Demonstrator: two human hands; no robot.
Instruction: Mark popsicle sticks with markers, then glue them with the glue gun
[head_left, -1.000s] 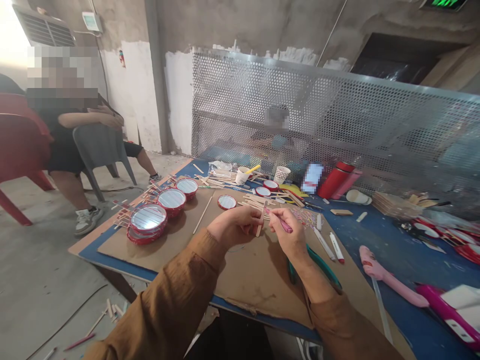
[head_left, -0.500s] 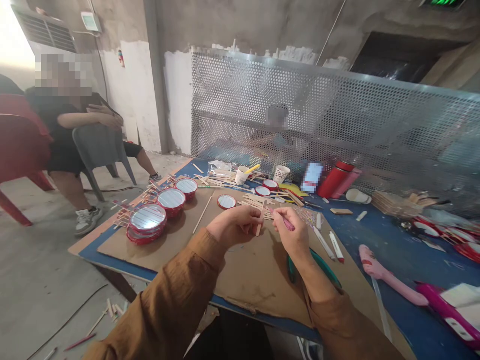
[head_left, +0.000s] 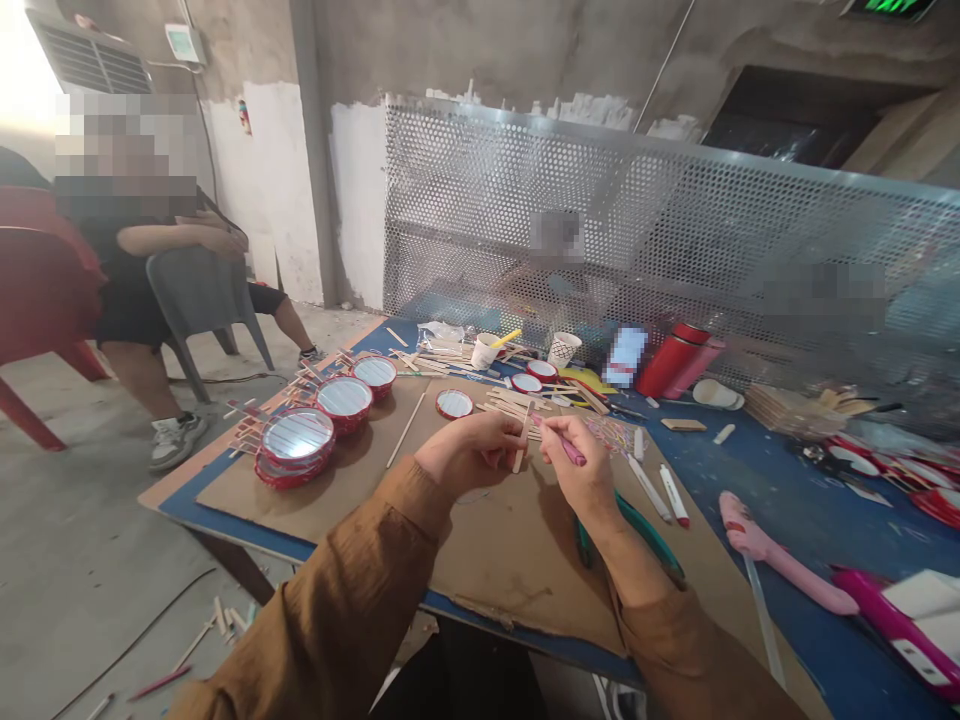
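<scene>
My left hand point(head_left: 474, 445) is closed around a flat wooden craft stick point(head_left: 523, 440), held nearly upright above the cardboard sheet point(head_left: 517, 560). Close on its right, my right hand point(head_left: 585, 468) grips a pink pen-like tool point(head_left: 573, 451), with its tip pointing toward the stick's upper part. Whether the tip touches the wood I cannot tell. Behind my hands lie a pile of loose craft sticks point(head_left: 499, 400) and a small round red-rimmed drum-like piece point(head_left: 454, 404). A teal-handled tool point(head_left: 649, 535) lies partly hidden under my right forearm.
Stacked red drum-like pieces point(head_left: 296, 437) with stick frames stand at the left. Toward the back are paper cups point(head_left: 564, 349) and a red bottle point(head_left: 671, 358). White markers point(head_left: 673, 494) and a pink glue gun point(head_left: 780, 565) lie at the right. A person point(head_left: 150, 240) sits at far left.
My right hand has shifted slightly left, bringing the pink tool a little closer to the craft stick. The left hand stays almost still.
</scene>
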